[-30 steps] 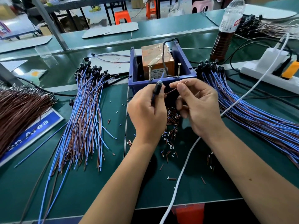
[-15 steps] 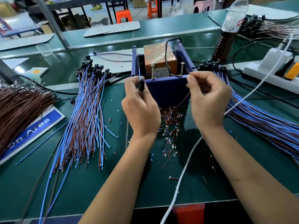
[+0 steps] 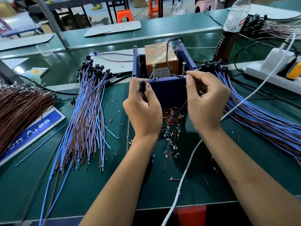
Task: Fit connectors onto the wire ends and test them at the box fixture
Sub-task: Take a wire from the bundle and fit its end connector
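Note:
A blue box fixture (image 3: 169,90) stands at the middle of the bench with two upright screws (image 3: 153,71) on its front wall and an orange block (image 3: 160,57) inside. My left hand (image 3: 143,110) grips a black connector (image 3: 142,86) upright; a blue wire end (image 3: 151,77) from that hand touches the left screw. My right hand (image 3: 206,101) pinches a brown wire end (image 3: 185,72) against the right screw (image 3: 183,69). The brown wire runs down behind that hand.
A pile of blue and brown wires with black connectors (image 3: 88,111) lies left, another (image 3: 260,115) right. Cut insulation bits (image 3: 171,128) litter the mat below the box. A white cable (image 3: 187,168) crosses the front. A bottle (image 3: 231,30), a power strip (image 3: 273,69) and a brown wire bundle (image 3: 21,105) surround these.
Both hands spread apart and moved up to the box. The wire ends now rest on the two screws, and the connector sits upright in the left hand.

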Tool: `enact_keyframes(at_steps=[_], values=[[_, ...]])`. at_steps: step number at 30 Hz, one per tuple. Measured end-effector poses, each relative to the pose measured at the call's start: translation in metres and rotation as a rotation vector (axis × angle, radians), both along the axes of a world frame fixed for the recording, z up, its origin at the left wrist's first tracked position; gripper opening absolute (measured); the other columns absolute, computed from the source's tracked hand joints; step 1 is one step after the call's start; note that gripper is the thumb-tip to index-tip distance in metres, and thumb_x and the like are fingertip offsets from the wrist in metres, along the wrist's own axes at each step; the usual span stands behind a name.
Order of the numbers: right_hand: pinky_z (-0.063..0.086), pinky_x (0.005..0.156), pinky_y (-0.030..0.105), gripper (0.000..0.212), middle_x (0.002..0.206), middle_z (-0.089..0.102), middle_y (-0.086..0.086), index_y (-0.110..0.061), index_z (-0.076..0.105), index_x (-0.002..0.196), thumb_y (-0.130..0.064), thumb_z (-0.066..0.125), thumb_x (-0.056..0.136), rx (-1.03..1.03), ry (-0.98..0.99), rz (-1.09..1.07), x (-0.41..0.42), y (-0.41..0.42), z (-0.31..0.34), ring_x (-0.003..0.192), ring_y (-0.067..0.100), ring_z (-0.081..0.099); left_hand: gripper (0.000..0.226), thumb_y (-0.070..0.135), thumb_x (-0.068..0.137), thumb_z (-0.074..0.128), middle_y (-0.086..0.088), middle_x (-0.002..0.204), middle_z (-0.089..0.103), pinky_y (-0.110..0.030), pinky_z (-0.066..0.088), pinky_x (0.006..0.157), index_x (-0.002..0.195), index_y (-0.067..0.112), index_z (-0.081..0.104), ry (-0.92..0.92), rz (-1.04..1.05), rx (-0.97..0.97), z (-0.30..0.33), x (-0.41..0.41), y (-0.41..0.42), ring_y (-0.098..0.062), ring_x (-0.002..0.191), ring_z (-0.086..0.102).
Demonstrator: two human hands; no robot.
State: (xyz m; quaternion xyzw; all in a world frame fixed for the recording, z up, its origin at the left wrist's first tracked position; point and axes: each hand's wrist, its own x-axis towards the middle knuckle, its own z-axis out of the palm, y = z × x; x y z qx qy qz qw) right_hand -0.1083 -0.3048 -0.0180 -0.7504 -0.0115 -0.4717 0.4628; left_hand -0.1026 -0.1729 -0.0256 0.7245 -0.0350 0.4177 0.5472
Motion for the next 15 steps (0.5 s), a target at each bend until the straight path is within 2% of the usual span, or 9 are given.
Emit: enact_keyframes(at_steps=[3, 9, 15], values=[[0.058, 0.073, 0.029, 0.016, 0.092, 0.076, -0.001, -0.007, 0.080, 0.102, -0.013, 0.065, 0.101, -0.001, 0.002, 0.003, -0.0005, 0.0001, 0.0003, 0.084, 0.008, 0.070, 0.011, 0.007, 0.100, 0.055, 0.000, 0.070, 0.051, -0.029, 0.035, 0.052, 0.091, 0.004, 0.059, -0.003, -0.012, 0.001, -0.0003, 0.0005, -0.0003, -0.015, 0.056, 0.042], [0.057, 0.073, 0.027, 0.016, 0.092, 0.076, -0.001, -0.007, 0.080, 0.102, -0.014, 0.065, 0.101, -0.001, 0.018, 0.008, -0.0017, 0.0010, 0.0004, 0.083, 0.008, 0.070, 0.011, 0.008, 0.098, 0.056, 0.001, 0.073, 0.057, -0.040, 0.041, 0.053, 0.090, 0.005, 0.062, -0.012, -0.007, -0.014, -0.0011, 0.0003, 0.0003, -0.020, 0.056, 0.045], [0.056, 0.073, 0.025, 0.016, 0.092, 0.076, -0.001, -0.007, 0.080, 0.103, -0.014, 0.065, 0.101, 0.004, 0.026, 0.014, -0.0032, 0.0005, 0.0004, 0.083, 0.009, 0.070, 0.010, 0.006, 0.096, 0.058, 0.000, 0.065, 0.055, -0.028, 0.036, 0.052, 0.088, 0.007, 0.063, -0.011, 0.022, -0.032, -0.0001, -0.0008, -0.0004, -0.019, 0.056, 0.045]])
